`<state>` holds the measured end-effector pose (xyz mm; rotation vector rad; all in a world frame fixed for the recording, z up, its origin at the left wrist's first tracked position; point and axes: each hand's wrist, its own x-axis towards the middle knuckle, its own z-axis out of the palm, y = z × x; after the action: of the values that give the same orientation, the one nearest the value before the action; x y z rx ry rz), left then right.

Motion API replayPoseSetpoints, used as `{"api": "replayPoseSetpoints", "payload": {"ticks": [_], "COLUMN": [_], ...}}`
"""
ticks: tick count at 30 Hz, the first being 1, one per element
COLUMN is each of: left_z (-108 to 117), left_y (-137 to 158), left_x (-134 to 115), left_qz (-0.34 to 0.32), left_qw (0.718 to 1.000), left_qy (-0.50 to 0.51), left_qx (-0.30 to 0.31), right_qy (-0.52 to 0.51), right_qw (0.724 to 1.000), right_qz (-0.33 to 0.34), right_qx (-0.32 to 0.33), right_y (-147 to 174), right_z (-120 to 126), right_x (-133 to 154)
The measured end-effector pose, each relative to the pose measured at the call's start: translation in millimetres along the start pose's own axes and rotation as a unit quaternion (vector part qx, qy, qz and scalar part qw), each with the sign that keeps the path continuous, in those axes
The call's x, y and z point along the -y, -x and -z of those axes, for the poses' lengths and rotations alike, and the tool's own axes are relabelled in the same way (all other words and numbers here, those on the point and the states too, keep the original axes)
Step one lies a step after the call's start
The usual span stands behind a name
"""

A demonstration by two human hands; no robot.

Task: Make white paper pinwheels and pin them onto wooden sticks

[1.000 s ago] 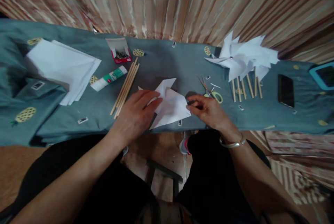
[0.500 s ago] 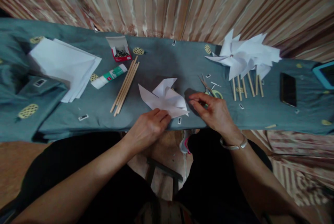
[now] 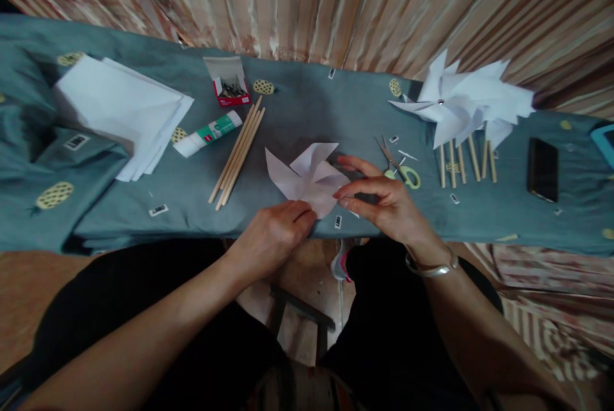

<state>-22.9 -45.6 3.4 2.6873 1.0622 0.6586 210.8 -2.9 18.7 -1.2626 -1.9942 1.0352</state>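
Observation:
A white paper pinwheel (image 3: 307, 176), without a stick, sits at the front edge of the cloth-covered table with its blades folded in. My left hand (image 3: 283, 232) pinches its lower edge, the fingertips closed on the paper. From the right, my right hand (image 3: 384, 197) has thumb and a finger closed on the right-hand blade, while the index finger stretches out above it. A silver bangle is on that wrist. Just beyond my right hand lie scissors (image 3: 407, 176) with green handles. To the left of the pinwheel are several wooden sticks (image 3: 238, 152).
A red box (image 3: 233, 93) of small metal pins stands open at the back. Near it lies a glue stick (image 3: 208, 134), with stacked white paper (image 3: 125, 104) farther left. Finished pinwheels (image 3: 474, 98) on sticks and a dark phone (image 3: 543, 169) are on the right.
My right hand has moved left onto the pinwheel's right blade and its fingers have spread. My left hand keeps its hold on the lower edge. The view has shifted slightly.

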Motion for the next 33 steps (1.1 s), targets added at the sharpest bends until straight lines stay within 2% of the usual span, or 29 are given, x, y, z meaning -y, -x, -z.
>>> {"api": "replayPoseSetpoints", "payload": {"ticks": [4, 9, 15, 28, 33], "left_z": [-1, -5, -5, -4, -3], "left_y": [1, 7, 9, 5, 4], "left_x": [-3, -4, -4, -4, -4], "left_qz": [0.007, 0.017, 0.008, 0.016, 0.014], "left_qw": [1.000, 0.998, 0.999, 1.000, 1.000], "left_qy": [0.007, 0.019, 0.003, 0.004, 0.017], "left_qx": [-0.015, -0.052, -0.034, -0.016, -0.016], "right_qy": [0.047, 0.135, 0.191, 0.204, 0.196], "right_qw": [0.999, 0.988, 0.978, 0.972, 0.974], "right_qz": [0.007, 0.049, 0.057, 0.068, 0.051], "right_qx": [-0.026, -0.058, -0.066, -0.098, -0.099], "right_y": [-5, -9, -12, -13, -13], "right_z": [-12, -28, -37, -46, -48], "right_x": [0, -3, 5, 2, 5]}}
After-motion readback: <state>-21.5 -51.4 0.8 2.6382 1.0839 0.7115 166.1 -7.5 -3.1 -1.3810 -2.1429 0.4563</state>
